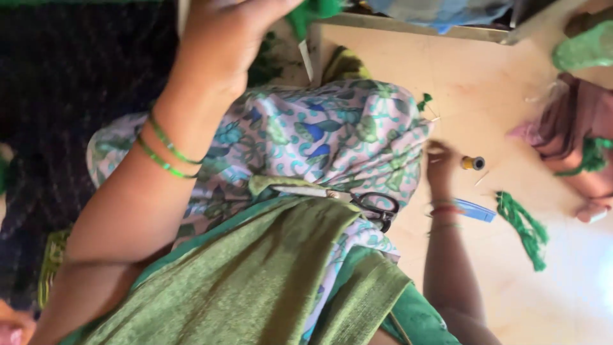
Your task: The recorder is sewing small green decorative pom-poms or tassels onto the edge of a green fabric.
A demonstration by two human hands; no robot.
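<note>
While the left hand point(223, 38) gripped green cloth point(313, 13) up top, the right hand point(440, 163) lay half-curled, holding nothing, near a spool point(473, 163).

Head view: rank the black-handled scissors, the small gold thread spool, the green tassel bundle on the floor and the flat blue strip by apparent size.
1. Black-handled scissors, though they lie on the lap nearer the camera, so unsure.
2. Green tassel bundle.
3. Flat blue strip.
4. Small gold thread spool.
</note>
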